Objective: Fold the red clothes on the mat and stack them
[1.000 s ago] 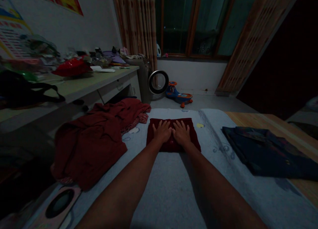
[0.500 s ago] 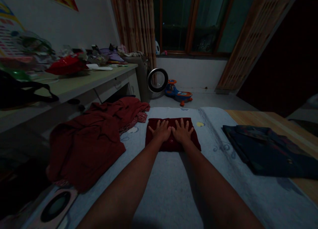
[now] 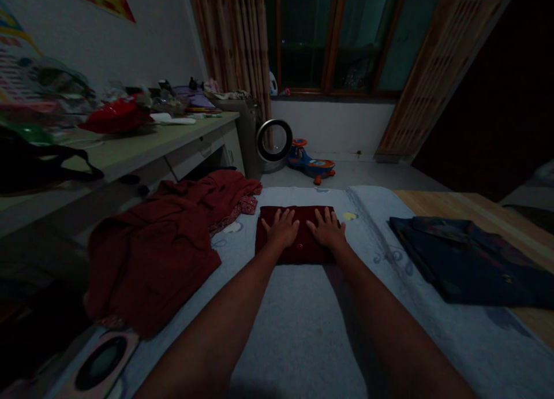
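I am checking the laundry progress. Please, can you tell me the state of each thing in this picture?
Dark red garment: folded into a flat rectangle on the blanket.
Left hand: open, flat on the folded garment.
Right hand: open, flat on the same garment.
Red clothes pile: unfolded, crumpled.
Dark blue garment: laid flat, folded.
Curtains: drawn aside.

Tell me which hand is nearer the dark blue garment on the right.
Right. The right hand lies flat on the folded maroon cloth, on the side toward the dark blue garment; the left hand lies beside it, farther off.
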A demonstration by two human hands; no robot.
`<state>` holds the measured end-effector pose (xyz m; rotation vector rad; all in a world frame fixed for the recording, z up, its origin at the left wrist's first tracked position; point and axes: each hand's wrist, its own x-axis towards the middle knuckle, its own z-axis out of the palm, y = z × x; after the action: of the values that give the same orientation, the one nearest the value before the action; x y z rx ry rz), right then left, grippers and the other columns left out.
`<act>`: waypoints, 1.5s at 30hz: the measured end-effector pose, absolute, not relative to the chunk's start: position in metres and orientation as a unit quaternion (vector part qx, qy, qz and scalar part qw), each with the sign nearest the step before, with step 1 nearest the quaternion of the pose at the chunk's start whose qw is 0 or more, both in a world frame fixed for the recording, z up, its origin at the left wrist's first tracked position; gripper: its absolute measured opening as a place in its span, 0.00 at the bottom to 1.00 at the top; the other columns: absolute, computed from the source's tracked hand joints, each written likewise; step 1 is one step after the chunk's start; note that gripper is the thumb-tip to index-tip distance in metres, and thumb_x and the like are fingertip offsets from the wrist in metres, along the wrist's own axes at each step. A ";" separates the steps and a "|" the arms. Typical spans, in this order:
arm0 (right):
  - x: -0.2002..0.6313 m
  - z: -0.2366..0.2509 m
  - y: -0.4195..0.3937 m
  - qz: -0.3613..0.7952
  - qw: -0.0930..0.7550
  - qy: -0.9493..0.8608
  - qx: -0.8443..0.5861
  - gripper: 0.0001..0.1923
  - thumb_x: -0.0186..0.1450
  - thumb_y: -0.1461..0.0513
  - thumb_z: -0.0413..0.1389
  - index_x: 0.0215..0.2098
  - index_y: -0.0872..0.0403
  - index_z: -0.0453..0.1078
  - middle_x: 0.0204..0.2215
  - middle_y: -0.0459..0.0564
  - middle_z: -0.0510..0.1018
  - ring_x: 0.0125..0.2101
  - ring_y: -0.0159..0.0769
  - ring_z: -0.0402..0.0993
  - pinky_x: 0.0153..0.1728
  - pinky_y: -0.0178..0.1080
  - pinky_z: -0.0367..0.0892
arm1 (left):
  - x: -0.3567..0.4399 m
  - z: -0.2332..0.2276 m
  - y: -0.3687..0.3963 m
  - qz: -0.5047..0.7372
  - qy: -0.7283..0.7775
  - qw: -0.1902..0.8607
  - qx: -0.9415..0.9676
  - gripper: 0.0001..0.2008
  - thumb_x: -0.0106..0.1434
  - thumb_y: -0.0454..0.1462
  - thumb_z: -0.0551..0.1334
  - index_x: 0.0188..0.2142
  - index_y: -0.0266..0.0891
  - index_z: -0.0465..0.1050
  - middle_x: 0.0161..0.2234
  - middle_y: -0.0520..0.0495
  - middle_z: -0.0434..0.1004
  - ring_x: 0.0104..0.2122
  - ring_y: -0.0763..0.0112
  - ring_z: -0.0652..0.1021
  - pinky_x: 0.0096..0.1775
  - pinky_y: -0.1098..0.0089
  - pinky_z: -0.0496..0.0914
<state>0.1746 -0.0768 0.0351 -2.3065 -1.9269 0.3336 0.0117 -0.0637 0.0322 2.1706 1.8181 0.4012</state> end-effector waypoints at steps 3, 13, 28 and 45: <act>0.181 0.043 -0.079 0.084 0.060 -0.604 -0.791 0.38 0.67 0.41 0.38 0.69 0.49 0.45 0.69 0.58 0.42 0.67 0.58 0.36 0.60 0.65 0.34 | 0.003 0.046 -0.058 0.136 0.614 0.195 0.752 0.25 0.70 0.47 0.41 0.65 0.53 0.53 0.68 0.53 0.50 0.68 0.58 0.48 0.59 0.33 0.42; 0.144 0.053 -0.066 0.029 0.108 -0.752 -0.650 0.29 0.71 0.52 0.40 0.67 0.52 0.52 0.69 0.51 0.48 0.67 0.43 0.40 0.63 0.52 0.39 | 0.000 0.042 -0.060 0.126 0.657 0.067 0.741 0.29 0.67 0.52 0.47 0.64 0.47 0.58 0.69 0.43 0.46 0.67 0.43 0.44 0.60 0.35 0.43; 0.158 0.029 -0.060 0.077 0.065 -0.686 -0.720 0.41 0.68 0.40 0.31 0.70 0.55 0.42 0.70 0.53 0.39 0.68 0.42 0.31 0.64 0.56 0.33 | -0.002 0.028 -0.064 0.116 0.682 0.113 0.713 0.33 0.65 0.58 0.43 0.66 0.56 0.50 0.70 0.52 0.36 0.67 0.41 0.37 0.57 0.31 0.48; 0.205 0.038 -0.083 0.112 0.210 -0.520 -0.820 0.45 0.63 0.44 0.53 0.67 0.63 0.45 0.54 0.71 0.68 0.55 0.58 0.65 0.52 0.54 0.61 | -0.032 0.033 -0.062 0.243 0.712 0.069 0.655 0.42 0.62 0.46 0.60 0.69 0.42 0.39 0.69 0.35 0.39 0.67 0.51 0.51 0.60 0.52 0.56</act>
<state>0.2046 -0.0830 0.0383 -2.2794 -1.4466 0.3113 -0.0315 -0.0622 0.0334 1.9719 2.1437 0.7323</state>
